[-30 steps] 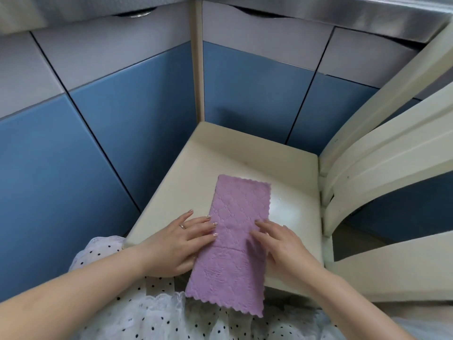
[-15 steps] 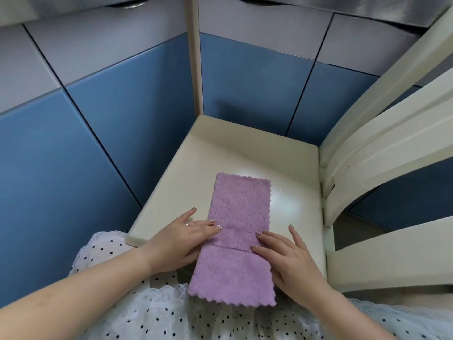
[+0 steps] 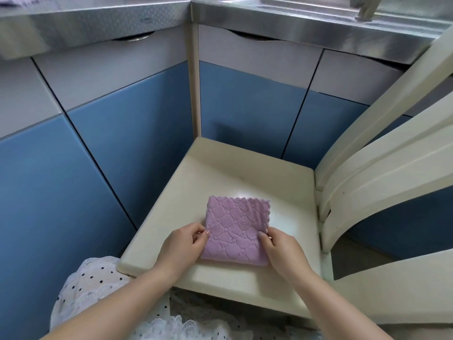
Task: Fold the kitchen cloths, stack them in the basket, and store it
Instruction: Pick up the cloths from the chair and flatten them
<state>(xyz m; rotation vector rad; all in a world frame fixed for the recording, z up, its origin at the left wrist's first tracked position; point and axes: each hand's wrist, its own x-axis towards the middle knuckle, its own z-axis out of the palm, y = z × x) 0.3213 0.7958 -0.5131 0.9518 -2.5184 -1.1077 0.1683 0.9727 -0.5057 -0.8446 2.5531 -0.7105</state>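
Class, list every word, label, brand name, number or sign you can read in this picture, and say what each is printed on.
No text can be read.
Small dark mark on the steel counter edge: too small and blurred to read.
Purple cloth, chair seat, blue cabinet doors: no print.

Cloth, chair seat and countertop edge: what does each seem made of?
Cloth: soft purple microfibre or fleece, judging by quilted diamonds and scalloped edges. Chair seat: cream-painted wood or plastic, smooth, slightly glossy. Countertop edge: likely brushed stainless steel, grey and reflective.
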